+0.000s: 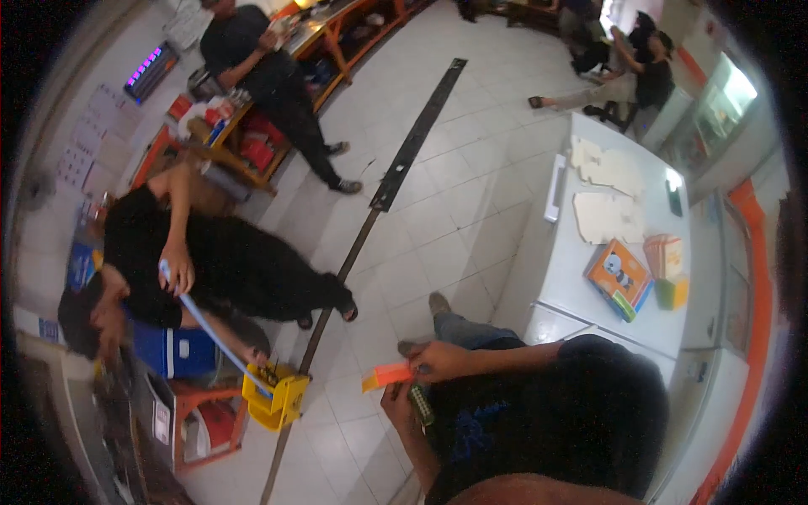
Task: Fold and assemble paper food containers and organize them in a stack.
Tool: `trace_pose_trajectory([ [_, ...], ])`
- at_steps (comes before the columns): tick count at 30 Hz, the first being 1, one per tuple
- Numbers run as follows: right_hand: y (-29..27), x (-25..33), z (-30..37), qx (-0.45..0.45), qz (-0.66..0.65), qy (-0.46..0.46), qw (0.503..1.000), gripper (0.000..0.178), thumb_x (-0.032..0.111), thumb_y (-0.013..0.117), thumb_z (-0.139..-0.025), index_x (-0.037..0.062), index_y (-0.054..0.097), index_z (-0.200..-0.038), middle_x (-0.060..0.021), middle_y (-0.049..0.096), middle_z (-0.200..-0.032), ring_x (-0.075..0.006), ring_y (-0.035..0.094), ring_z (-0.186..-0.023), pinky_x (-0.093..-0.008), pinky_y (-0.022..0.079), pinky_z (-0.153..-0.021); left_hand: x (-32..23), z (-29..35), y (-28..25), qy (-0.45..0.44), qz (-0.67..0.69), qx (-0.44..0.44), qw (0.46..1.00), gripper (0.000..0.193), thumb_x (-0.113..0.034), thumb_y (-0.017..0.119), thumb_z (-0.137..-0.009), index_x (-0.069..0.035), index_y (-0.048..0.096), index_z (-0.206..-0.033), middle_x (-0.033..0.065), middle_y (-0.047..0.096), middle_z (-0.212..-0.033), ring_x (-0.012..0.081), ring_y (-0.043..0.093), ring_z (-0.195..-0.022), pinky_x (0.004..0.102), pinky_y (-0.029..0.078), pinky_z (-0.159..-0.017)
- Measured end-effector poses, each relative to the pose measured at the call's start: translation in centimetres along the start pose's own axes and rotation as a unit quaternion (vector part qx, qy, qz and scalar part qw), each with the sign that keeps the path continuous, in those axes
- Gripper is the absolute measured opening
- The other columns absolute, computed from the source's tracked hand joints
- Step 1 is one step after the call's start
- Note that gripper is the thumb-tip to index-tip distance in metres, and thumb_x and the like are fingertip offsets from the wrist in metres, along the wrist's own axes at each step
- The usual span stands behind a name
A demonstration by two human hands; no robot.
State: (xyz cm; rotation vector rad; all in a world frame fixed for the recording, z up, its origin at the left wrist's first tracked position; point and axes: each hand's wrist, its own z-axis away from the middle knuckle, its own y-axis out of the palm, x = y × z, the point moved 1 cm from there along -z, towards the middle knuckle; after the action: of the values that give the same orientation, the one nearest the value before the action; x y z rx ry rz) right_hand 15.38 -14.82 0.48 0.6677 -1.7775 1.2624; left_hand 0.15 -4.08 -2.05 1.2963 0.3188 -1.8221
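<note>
A small orange folded carton with a yellow end is held in front of my dark shirt. My right hand, the upper one in the view, is closed on its near end. From below, my left hand has its fingers bent up against the carton's underside. Beside the left hand is a narrow, dark green and pale banded thing, too small to name. What lies inside the carton, if anything, does not show.
Beside me, a white chest freezer bears pale cardboard sheets, an orange box with a panda picture and a yellow-green box. Opposite, a person grips a pale blue handle over a yellow wringer bucket. Others stand or sit farther off.
</note>
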Motion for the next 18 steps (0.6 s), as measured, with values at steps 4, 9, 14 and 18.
trace_pose_trajectory([
  [4, -0.4, -0.7, 0.6, 0.034, -0.078, 0.036, 0.996, 0.016, 0.016, 0.071, -0.077, 0.0054, 0.068, -0.089, -0.0119, 0.065, -0.096, -0.0324, 0.065, -0.085, -0.0392, 0.053, -0.077, 0.9, 0.1, -0.3, -0.028, 0.016, -0.013, 0.999, 0.031, 0.004, 0.065, -0.084, 0.009, 0.061, -0.115, 0.0149, 0.066, -0.107, 0.0202, 0.062, -0.098, 0.0289, 0.048, -0.087],
  [9, -1.7, -1.2, 0.8, -0.026, -0.092, 0.052, 0.994, 0.017, 0.013, 0.074, -0.078, 0.0047, 0.071, -0.093, -0.0125, 0.066, -0.099, -0.0258, 0.067, -0.087, -0.0333, 0.055, -0.074, 0.4, 0.2, 1.6, -0.047, -0.006, -0.043, 0.998, 0.031, -0.002, 0.067, -0.085, 0.007, 0.063, -0.115, 0.0126, 0.067, -0.107, 0.0174, 0.062, -0.095, 0.028, 0.048, -0.085],
  [14, -2.4, -1.5, 0.9, -0.036, -0.122, 0.062, 0.99, 0.016, 0.015, 0.076, -0.079, 0.0034, 0.072, -0.089, -0.013, 0.068, -0.093, -0.0254, 0.067, -0.086, -0.0335, 0.054, -0.075, -0.8, 0.7, 3.7, -0.013, -0.131, 0.003, 0.991, 0.026, -0.011, 0.071, -0.086, 0.006, 0.069, -0.105, 0.0077, 0.069, -0.094, 0.0129, 0.062, -0.085, 0.0257, 0.05, -0.079],
  [18, -3.0, -2.3, 1.1, -0.04, -0.147, 0.072, 0.986, 0.016, 0.014, 0.076, -0.079, 0.0024, 0.072, -0.091, -0.0128, 0.068, -0.095, -0.0245, 0.067, -0.088, -0.0334, 0.054, -0.076, 0.0, 0.7, 4.7, -0.025, -0.102, -0.017, 0.994, 0.026, -0.014, 0.072, -0.086, 0.005, 0.07, -0.104, 0.0072, 0.07, -0.093, 0.0118, 0.062, -0.084, 0.0245, 0.049, -0.079],
])
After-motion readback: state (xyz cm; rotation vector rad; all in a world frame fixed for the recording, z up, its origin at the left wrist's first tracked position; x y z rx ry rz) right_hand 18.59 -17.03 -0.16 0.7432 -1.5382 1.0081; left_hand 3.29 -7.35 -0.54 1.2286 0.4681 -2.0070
